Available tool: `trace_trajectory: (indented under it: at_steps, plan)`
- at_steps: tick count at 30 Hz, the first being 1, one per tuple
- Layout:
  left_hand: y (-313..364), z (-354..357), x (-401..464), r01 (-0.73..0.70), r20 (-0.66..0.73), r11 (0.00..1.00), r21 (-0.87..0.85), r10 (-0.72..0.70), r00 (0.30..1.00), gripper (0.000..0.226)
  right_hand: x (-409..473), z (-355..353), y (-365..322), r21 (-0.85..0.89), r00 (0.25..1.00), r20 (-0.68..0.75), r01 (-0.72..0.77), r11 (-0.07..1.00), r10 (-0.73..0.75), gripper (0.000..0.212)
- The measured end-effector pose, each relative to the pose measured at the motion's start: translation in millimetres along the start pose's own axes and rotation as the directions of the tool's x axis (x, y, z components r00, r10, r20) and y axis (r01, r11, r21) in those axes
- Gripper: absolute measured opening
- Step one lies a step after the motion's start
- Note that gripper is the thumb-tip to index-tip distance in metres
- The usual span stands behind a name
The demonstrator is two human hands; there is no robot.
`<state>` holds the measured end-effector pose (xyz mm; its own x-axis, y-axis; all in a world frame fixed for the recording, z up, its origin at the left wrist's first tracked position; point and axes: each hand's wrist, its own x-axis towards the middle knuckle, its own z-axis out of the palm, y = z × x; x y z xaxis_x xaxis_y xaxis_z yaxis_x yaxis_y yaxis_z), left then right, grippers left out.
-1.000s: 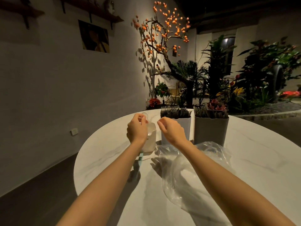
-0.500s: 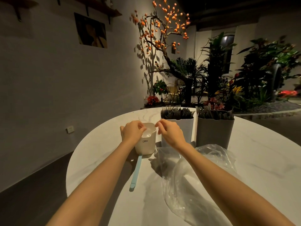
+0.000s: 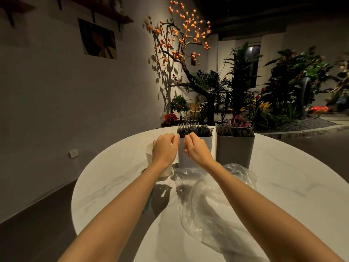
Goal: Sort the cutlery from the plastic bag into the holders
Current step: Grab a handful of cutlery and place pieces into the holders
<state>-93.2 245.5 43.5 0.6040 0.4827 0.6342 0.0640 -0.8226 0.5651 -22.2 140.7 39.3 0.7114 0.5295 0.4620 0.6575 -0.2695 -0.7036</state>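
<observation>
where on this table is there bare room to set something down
Bare tabletop lies right of the grey holder and plastic bag, and left of the white cup toward the rim. It is crowded mid-table, around both hands, the white holder and the bag.

Both bare forearms are stretched forward from the lower corners of the view and brought together toward the middle. The left hand point(image 3: 164, 149) is held back-up, its fingers curled downward and its thumb side turned inward. The right hand point(image 3: 196, 149) is raised to the same height — back-up too, fingers bent and bunched at the tips, as in a pinch. The two hands are set close side by side, fingertips nearly met, with only a narrow gap left between them. Whether anything is held cannot be told — the fingertips are hidden.
</observation>
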Motion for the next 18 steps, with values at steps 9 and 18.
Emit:
trace_trajectory:
  at_steps: [9,18]
  plan:
    - [47.5,9.4,-37.2,0.001,0.125,0.989,-0.146,0.018,0.992,0.036,-36.2,-39.1,-4.2,-0.015,0.999,-0.031,-0.006,1.000,0.005,0.029]
    - [70.1,15.3,-72.2,-0.001,0.149,0.978,-0.208,0.032,0.988,0.036,-73.6,-61.4,3.5,-0.046,0.995,-0.074,-0.072,0.996,0.068,0.028]
